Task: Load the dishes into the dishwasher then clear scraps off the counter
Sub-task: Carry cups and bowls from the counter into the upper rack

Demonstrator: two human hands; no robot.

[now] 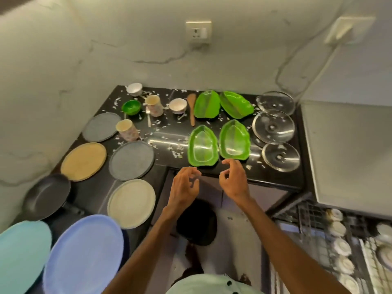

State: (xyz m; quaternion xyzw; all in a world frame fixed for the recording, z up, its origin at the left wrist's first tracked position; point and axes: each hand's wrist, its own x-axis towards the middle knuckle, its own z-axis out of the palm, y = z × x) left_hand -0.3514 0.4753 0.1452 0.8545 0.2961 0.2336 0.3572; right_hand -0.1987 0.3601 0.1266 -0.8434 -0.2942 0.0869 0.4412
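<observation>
my left grip [186, 184] and right grip [233, 179] hang just off the near edge of the black worktop [265, 175], fingers loosely curled, holding nothing. the right grip's fingertips sit just in front of the nearer right one of four green leaf-shaped dishes [234, 142]; i cannot tell whether they touch its rim. three glass lids [273, 126] lie to the right of those dishes. a wooden spatula [191, 109] lies left of the far pair, then a green bowl [131, 107], two cups [153, 106] and a spoon [149, 117]. white scraps [176, 152] are strewn across the worktop. round plates [132, 160] and a dark pan [47, 196] line the left side. the teal plate [23, 255] and blue plate [84, 253] are cut off at the frame's edge. the dishwasher rack [318, 230] at lower right is blurred, and i can barely make out the pale dishes [341, 247] in it. a dark shape [197, 221] below the worktop is unclear.
</observation>
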